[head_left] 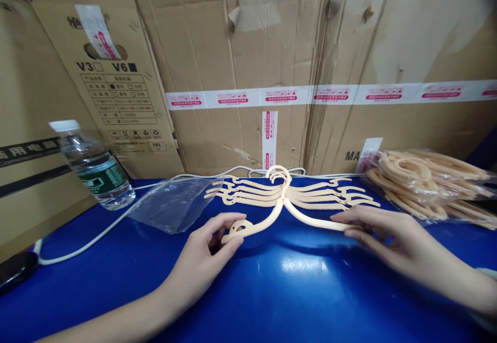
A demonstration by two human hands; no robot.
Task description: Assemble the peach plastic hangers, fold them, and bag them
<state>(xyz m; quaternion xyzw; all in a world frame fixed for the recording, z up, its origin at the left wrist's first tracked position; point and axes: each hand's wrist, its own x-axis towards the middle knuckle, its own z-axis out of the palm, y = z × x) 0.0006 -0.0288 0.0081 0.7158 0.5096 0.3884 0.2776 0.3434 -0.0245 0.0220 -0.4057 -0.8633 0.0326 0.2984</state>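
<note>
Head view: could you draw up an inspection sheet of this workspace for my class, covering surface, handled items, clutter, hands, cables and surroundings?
Surface: glossy blue tabletop, reflecting light.
Handled items: cream hanger held by both ends; more hangers laid in a row behind it; bagged hangers piled at right.
Clutter: water bottle, capped; clear plastic sheet or bag; dark object at left edge, identity unclear.
Hands: left hand and right hand each grip one end.
Cables: white cable reaches the dark object.
Surroundings: cardboard boxes behind, taped.
</note>
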